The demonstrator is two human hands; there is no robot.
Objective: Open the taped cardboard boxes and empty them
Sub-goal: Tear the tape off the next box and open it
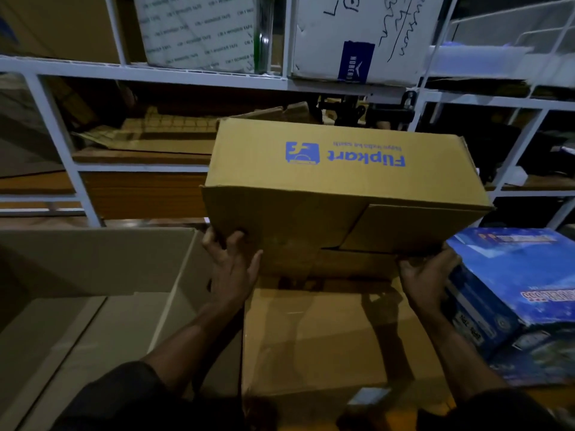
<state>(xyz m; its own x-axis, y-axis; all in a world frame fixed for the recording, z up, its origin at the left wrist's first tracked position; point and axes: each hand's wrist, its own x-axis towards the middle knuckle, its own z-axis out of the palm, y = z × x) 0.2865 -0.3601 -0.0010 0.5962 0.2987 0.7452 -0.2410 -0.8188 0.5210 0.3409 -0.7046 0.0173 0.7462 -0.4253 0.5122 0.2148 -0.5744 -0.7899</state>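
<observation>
Dim storeroom, white metal shelving [174,76] behind. Flipkart box [339,194] held up mid-frame, logo upside down, end flaps shut. Left hand [231,265] gripping lower left corner, fingers curled on it; right hand [427,279] gripping bottom right edge. Plain brown box [326,337] underneath, open empty carton [102,262] left, blue printed box [525,293] right

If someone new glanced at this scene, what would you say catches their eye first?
First, the Flipkart box at centre, its blue logo upside down, gripped at its near lower corners by the left hand and right hand. Next, the glossy blue box at right and the open carton at left.
</observation>
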